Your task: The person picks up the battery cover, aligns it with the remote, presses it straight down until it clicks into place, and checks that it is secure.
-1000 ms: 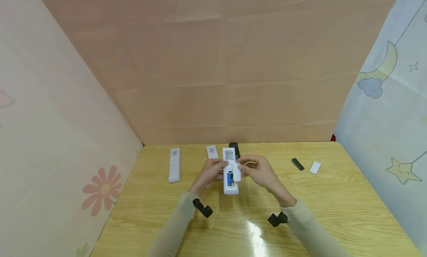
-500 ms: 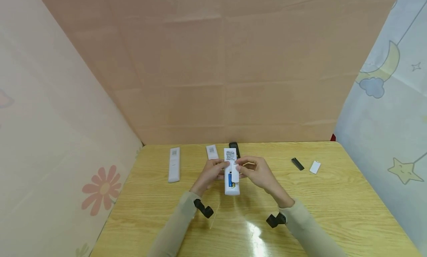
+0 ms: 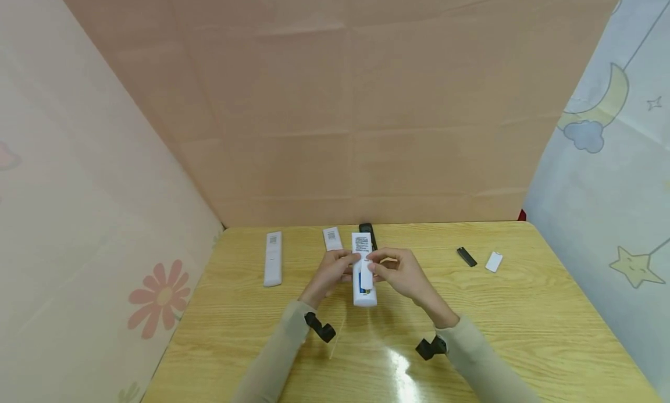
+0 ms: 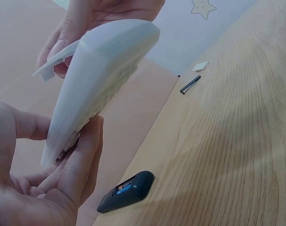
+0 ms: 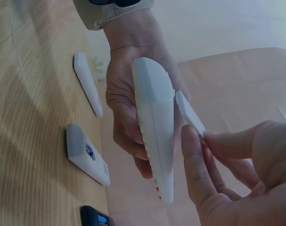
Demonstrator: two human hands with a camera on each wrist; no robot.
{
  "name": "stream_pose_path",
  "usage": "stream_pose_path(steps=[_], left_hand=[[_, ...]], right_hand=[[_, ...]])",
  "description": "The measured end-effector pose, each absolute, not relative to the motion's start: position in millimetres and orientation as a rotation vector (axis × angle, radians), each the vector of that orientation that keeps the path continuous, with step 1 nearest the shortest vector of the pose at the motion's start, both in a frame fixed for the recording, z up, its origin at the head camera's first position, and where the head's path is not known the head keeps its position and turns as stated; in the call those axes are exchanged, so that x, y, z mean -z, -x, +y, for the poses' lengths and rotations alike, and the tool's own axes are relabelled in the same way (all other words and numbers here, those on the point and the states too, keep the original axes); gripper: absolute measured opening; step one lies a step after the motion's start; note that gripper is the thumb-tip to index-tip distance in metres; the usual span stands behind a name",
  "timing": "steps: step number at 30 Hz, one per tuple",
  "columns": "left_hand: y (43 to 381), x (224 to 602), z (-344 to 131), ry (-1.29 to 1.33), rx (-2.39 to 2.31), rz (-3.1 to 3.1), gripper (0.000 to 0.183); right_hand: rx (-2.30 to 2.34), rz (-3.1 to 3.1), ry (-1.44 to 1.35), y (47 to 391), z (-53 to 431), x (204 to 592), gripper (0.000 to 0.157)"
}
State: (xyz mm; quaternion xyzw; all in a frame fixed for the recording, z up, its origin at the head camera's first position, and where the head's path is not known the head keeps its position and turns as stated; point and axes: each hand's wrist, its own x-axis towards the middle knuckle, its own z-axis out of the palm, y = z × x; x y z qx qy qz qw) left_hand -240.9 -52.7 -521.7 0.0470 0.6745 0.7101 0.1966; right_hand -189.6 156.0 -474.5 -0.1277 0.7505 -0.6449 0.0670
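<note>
My left hand holds a white remote control above the table, its back facing up, with thumb on one side and fingers underneath. Between thumb and fingers, my right hand pinches a white battery cover by its upper part. The cover lies over most of the battery compartment; a strip of blue battery shows at its left. From the side, in the right wrist view, the cover slants away from the remote, its lower end close to the casing. The compartment's inside is mostly hidden.
A white remote lies at the left. Another white remote and a black remote lie behind the hands; both show open compartments with batteries in the wrist views. A black cover and a white cover lie at the right.
The right hand has brought the battery cover leftward, from the remote's right edge to over the compartment, hiding more of the batteries. The left hand and remote have shifted very slightly right.
</note>
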Motion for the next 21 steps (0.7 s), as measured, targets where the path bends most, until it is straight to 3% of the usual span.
stream_pose_path(steps=[21], left_hand=[[242.2, 519.4, -49.1, -0.123, -1.964, 1.899, 0.038]], right_hand=[[1.904, 2.274, 0.413, 187.5, 155.6, 476.4, 0.02]])
